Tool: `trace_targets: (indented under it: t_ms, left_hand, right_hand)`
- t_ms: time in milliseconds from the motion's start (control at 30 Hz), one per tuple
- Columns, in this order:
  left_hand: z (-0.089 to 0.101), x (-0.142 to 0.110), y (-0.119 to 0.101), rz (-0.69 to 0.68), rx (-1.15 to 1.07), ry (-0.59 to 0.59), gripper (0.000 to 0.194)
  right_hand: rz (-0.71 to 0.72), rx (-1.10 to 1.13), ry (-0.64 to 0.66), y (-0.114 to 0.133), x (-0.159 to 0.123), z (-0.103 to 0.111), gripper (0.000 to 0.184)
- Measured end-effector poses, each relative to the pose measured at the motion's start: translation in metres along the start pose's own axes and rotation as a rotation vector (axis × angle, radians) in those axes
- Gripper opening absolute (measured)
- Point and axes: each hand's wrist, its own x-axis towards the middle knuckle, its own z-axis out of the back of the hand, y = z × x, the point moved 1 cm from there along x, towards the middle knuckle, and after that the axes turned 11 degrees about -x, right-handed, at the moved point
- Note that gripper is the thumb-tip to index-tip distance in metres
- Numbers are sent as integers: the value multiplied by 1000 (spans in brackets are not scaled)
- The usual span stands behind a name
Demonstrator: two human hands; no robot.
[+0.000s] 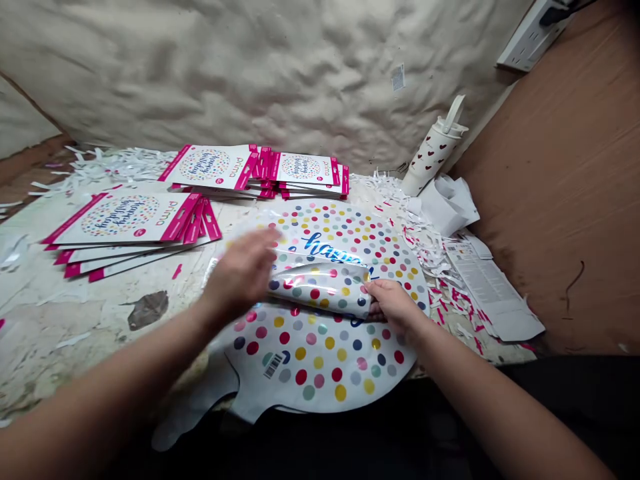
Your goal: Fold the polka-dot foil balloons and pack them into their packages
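Observation:
A folded foil balloon [320,291] with coloured dots lies across a stack of flat, uninflated foil balloons [325,363]. My right hand [396,305] pinches the folded balloon's right end between thumb and fingers. At its left end is my left hand [245,270], smeared by motion; whether its fingers grip the foil is unclear. Blue script reading "happy" shows on the flat balloon above the fold, partly covered. Near the stack's lower left are a barcode [273,365] and the balloon's tail [253,403], which hangs past the table edge.
Pink-and-white balloon packets lie in a left pile [125,220], a back pile [213,167] and another pile [307,170]. A white tumbler [433,157] with hearts leans at the back right. Paper shreds [440,263] and a flattened carton [493,290] lie along the right wall.

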Motion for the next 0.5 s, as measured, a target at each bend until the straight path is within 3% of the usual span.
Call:
trace_targets:
  t_ms: [33, 100, 167, 267, 333, 400, 467, 500]
  left_hand:
    - [-8, -10, -17, -177, -29, 169, 43]
    - [-28, -30, -39, -280, 7, 395, 46]
    - [-46, -44, -44, -213, 53, 536, 56]
    - [-59, -52, -35, -79, 76, 614, 68]
    - [-60, -51, -30, -44, 66, 623, 66]
    - [-58, -51, -28, -27, 58, 622, 66]
    - [-57, -51, -29, -27, 53, 622, 67]
    - [-57, -51, -30, -26, 53, 622, 68]
  right_hand:
    - [-29, -2, -3, 3, 0, -1, 15]
    - [-65, -25, -16, 8, 0, 0, 13]
    - [-71, -78, -32, 11, 0, 5, 14]
    - [-37, -189, -100, 14, -7, 12, 17]
    - [143, -391, -246, 15, -16, 8, 26]
    - [514, -720, -340, 16, -27, -8, 38]
    - [858, -1035, -274, 14, -34, -29, 50]
    - [920, -1131, -200, 11, -35, -38, 58]
